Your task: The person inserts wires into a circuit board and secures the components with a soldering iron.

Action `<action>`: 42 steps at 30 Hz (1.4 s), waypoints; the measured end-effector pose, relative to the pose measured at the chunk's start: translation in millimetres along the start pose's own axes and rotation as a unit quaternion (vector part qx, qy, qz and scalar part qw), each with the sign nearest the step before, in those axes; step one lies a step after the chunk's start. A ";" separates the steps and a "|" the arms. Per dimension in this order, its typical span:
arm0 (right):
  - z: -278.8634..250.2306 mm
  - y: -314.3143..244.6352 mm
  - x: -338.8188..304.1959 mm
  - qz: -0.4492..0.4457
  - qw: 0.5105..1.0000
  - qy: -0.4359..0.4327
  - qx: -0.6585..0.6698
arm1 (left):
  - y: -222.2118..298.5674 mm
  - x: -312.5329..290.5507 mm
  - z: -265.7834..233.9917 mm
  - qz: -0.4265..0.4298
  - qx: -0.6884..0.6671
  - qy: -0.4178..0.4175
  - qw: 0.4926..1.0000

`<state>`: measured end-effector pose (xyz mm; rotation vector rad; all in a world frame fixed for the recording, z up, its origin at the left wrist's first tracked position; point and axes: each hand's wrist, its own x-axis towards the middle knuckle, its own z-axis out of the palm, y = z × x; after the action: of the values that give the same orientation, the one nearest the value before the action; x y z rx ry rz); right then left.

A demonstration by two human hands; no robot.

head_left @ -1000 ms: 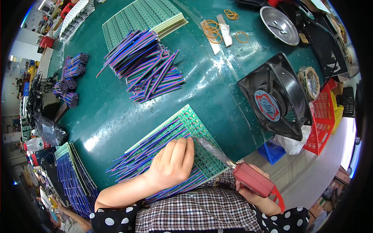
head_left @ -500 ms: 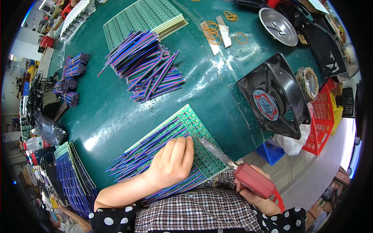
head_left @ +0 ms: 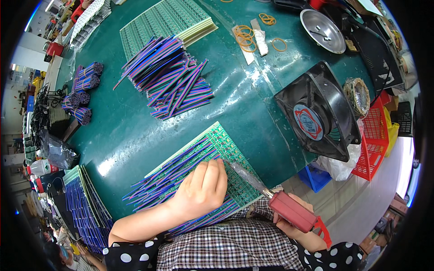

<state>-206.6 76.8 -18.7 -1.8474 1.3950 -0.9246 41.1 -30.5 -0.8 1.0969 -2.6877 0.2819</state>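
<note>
A green circuit board panel [head_left: 224,141] lies tilted in front of me, with several rows of thin multicoloured ribbon wires [head_left: 169,168] running across it to the lower left. My left hand [head_left: 201,186] rests over the panel, its fingers pinched together at a wire end; the fingertips partly hide what they hold. In my right hand [head_left: 289,228] is a red soldering gun [head_left: 293,211]. Its long tip, wrapped in something silvery, points at the board just beside my left fingertips. The gun's body covers most of my right fingers.
Loose cut wires [head_left: 181,86] are heaped beyond the panel, by a stack of bare boards [head_left: 167,22]. A black fan [head_left: 316,110] stands at right, near a tape roll [head_left: 357,97] and metal dish [head_left: 323,31]. Wired boards [head_left: 86,207] sit at left; a person [head_left: 68,259] works beyond.
The soldering gun and my right hand have shifted slightly left. My left hand stays almost in place at the wire end.
</note>
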 end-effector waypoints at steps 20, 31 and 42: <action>-9.3 10.8 -1.9 -0.042 0.998 -0.040 -0.014 | -4.3 0.6 -0.5 0.055 0.019 -0.010 0.998; 7.1 10.0 -36.2 0.222 0.923 0.075 0.304 | -5.0 0.8 -3.2 0.071 0.027 -0.002 0.997; 4.3 4.5 -26.1 0.276 0.856 0.110 0.423 | -93.0 85.1 5.1 -0.179 -0.102 0.046 0.977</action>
<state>-210.3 101.4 -28.8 -0.6488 1.2343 -1.1883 46.9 -153.5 26.5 1.4295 -2.3199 -0.0076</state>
